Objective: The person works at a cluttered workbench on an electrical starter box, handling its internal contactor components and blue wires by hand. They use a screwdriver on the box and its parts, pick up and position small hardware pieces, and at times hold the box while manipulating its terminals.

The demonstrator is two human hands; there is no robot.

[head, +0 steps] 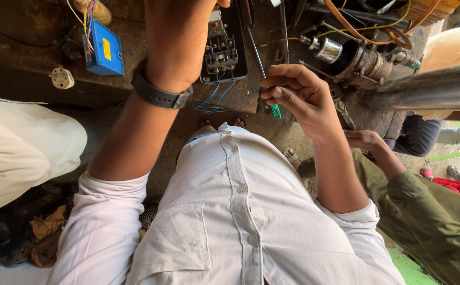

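Nearest: my right hand [298, 97] pinching a green-handled screwdriver [264, 74], shaft pointing away along the desk [135, 47]. Just left of it: the open switch box [223, 50]. My left hand [180, 37] covers its far end, grip unclear.

White button-front shirt [240, 211] with faint grime marks, sleeves rolled above the elbows, round pale buttons down a stitched placket, dark strap watch [158, 92] on the left wrist, sandalled toes [222, 123] below the hem
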